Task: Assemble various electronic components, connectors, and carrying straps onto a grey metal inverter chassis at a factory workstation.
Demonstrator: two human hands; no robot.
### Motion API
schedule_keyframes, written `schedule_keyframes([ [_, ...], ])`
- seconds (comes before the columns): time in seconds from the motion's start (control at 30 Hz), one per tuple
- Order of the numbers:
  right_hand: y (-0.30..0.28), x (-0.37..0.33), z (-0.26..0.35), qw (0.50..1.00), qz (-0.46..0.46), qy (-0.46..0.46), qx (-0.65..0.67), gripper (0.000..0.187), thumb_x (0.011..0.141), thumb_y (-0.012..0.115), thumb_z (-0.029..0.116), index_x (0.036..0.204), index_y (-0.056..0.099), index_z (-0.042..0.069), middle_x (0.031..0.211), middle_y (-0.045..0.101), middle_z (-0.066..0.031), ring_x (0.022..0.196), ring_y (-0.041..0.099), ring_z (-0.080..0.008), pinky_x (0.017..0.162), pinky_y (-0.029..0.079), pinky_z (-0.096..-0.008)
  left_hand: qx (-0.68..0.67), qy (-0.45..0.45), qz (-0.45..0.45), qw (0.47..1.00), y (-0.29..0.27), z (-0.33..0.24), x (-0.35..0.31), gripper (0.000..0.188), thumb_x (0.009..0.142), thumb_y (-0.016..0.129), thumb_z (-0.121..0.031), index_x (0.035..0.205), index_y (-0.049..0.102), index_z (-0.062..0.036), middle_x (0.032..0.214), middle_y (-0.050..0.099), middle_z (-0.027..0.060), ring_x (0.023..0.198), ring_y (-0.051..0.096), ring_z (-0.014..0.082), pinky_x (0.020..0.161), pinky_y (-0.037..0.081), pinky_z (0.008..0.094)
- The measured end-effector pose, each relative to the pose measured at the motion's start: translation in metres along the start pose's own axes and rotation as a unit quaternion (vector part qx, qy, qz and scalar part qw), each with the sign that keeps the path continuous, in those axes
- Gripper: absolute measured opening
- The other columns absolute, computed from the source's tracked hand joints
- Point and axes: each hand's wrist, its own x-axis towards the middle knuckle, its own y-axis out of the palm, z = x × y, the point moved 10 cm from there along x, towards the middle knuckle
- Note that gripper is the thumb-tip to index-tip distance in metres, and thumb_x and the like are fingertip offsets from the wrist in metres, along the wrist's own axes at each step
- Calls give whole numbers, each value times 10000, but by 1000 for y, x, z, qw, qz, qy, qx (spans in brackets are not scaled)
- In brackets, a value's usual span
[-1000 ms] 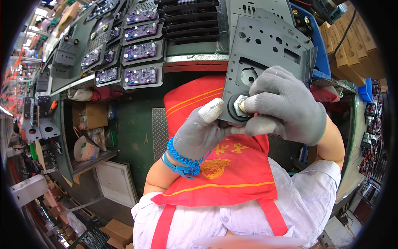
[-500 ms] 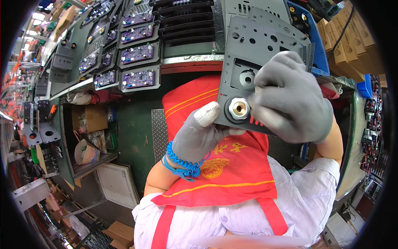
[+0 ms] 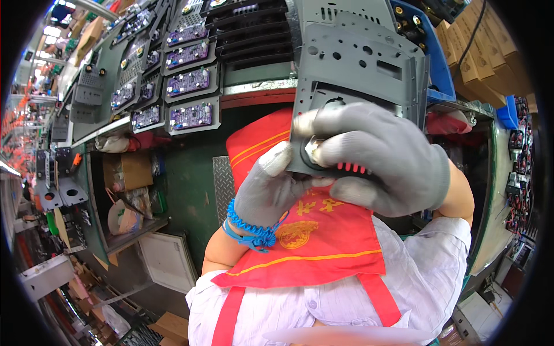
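The metal panel (image 3: 340,63) is a flat, dull grey sheet, pierced by round holes of several sizes, a rectangular cut-out toward its right side and a row of short slots near its lower end, through which red shows. A pale metallic nut (image 3: 313,151) sits on a dark round base near its lower left corner, partly covered by fingers. The panel slants from the desk (image 3: 259,76) toward the person's lap, its near end in front of the red apron (image 3: 306,265). The left hand (image 3: 268,187), grey-gloved with a whitish thumb tip and a blue coiled wrist strap (image 3: 251,230) below it, grips the near left corner, thumb along the edge. The right hand (image 3: 384,158), in a matching glove, arches over the near end with fingertips at the nut; whether they pinch it I cannot tell. On the green desk, edged with worn metal, purple circuit boards (image 3: 190,115) lie on grey plates to the left, beside a row of black slatted parts (image 3: 248,34). A blue bin (image 3: 441,75) stands just right of the panel, and cardboard boxes (image 3: 490,57) are stacked beyond it. Shelving (image 3: 135,230) with assorted goods stands at lower left.
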Motion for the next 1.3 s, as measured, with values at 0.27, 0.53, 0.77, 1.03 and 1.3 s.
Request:
schedule_keyframes([
  [0.27, -185, -89, -133, 938, -167, 253, -169, 342, 911, 550, 310, 1075, 610, 16, 980, 642, -85, 878, 612, -188, 762, 495, -290, 89, -37, -51, 994, -8, -10, -3, 554, 922, 482, -318, 1300, 406, 81, 1219, 550, 221, 1132, 558, 332, 949, 481, 485],
  [0.53, -140, -171, -321, 789, 83, 489, -362, 478, 792, 567, 61, 1258, 540, 163, 1151, 591, -165, 1095, 564, -330, 922, 467, -394, 257, 0, -93, 962, -9, -39, -7, 548, 899, 515, -297, 1219, 425, 139, 1059, 605, 239, 904, 662, 284, 841, 563, 416],
  [0.77, -109, -192, -372, 767, 62, 569, -289, 479, 849, 564, 313, 1294, 498, 150, 1254, 508, -231, 1180, 501, -388, 975, 428, -406, 400, 27, -132, 906, -9, -63, 19, 437, 976, 417, -325, 1105, 536, 76, 920, 638, 142, 757, 655, 196, 727, 561, 343],
  [1.03, -145, -199, -321, 795, -95, 533, -272, 496, 741, 695, 306, 1173, 588, 88, 1155, 603, -194, 1083, 574, -347, 937, 445, -376, 572, 122, -178, 791, -2, -80, 20, 477, 955, 476, -373, 1066, 548, 85, 818, 616, 124, 674, 637, 174, 641, 510, 262],
  [1.3, -121, -115, -88, 934, -213, 277, 82, 540, 715, 670, 115, 1236, 555, 31, 1108, 575, -49, 1020, 554, -154, 904, 438, -292, 717, 460, -156, 500, 91, -88, -27, 286, 804, 623, -40, 1083, 606, 22, 963, 610, 124, 810, 597, 178, 698, 498, 288],
])
